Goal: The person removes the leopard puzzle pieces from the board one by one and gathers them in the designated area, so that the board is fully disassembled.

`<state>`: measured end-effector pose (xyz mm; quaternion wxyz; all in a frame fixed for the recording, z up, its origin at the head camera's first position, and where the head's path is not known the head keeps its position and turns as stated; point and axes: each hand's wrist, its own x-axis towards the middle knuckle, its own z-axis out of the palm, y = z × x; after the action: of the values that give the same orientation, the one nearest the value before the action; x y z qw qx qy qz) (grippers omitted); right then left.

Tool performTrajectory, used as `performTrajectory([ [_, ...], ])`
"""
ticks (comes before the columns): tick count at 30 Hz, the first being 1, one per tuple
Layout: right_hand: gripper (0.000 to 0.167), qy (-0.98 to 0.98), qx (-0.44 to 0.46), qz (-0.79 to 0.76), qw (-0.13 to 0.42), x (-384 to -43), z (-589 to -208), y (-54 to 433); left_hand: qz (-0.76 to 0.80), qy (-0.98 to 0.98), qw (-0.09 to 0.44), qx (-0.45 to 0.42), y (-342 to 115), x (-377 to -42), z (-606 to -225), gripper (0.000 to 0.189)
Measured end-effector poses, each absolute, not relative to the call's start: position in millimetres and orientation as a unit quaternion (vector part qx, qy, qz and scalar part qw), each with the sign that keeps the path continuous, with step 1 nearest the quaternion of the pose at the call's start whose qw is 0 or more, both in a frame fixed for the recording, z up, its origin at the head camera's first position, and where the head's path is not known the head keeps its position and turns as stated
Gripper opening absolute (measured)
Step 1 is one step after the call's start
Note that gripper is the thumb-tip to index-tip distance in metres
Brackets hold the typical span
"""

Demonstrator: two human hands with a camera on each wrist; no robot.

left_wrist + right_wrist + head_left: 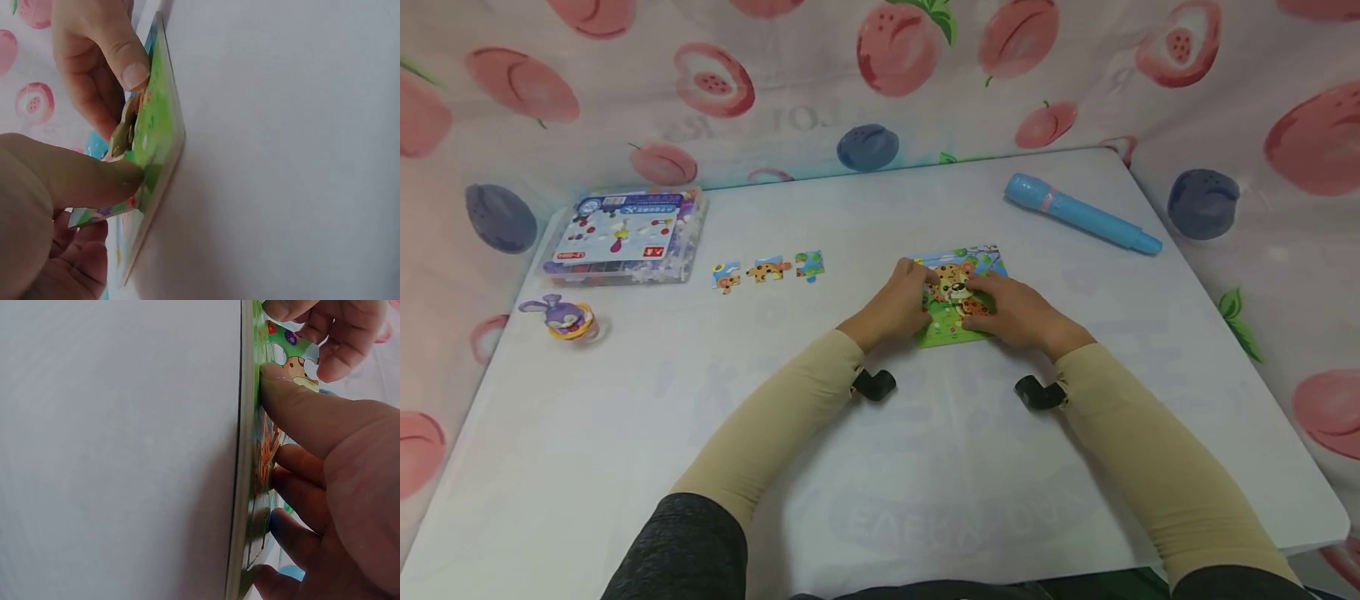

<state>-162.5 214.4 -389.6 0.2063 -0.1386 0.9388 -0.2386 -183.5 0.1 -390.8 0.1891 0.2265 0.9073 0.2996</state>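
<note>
A jigsaw puzzle board [951,335] with a spotted cartoon animal on green grass lies between the hands. My left hand [889,308] is at its left side, thumb near the board. In the left wrist view, a puzzle piece [94,214] with a purple flower sticks up at an angle, pinched between the left thumb and fingers. My right hand [1021,312] rests over the board's right side, fingers spread and touching the picture. Its thumb [281,387] reaches the lower part, beside the tilted piece. Another raised piece [125,132] stands near the right thumb.
Left of the board, several loose puzzle pieces [768,268] lie in a row. A clear plastic case [621,237] and a purple rabbit toy [563,317] are at the far left. A blue marker-shaped tube [1082,213] lies at the back right, near a fruit-patterned curtain [951,125].
</note>
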Motion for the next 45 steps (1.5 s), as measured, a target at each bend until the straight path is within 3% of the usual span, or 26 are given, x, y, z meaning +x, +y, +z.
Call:
performTrajectory([
  [21, 0.071, 0.94, -0.143, -0.229, 0.207, -163, -390, 216, 0.233, 0.915, 0.205, 0.257, -16, -209, -393, 0.045],
  [28, 0.071, 0.94, -0.144, -0.229, 0.209, -162, -390, 214, 0.233, 0.924, 0.179, 0.246, -23, -205, -391, 0.046],
  [45, 0.071, 0.946, -0.158, -0.191, 0.21, -164, -387, 211, 0.259, 0.928, 0.181, 0.196, -110, -194, -375, 0.051],
])
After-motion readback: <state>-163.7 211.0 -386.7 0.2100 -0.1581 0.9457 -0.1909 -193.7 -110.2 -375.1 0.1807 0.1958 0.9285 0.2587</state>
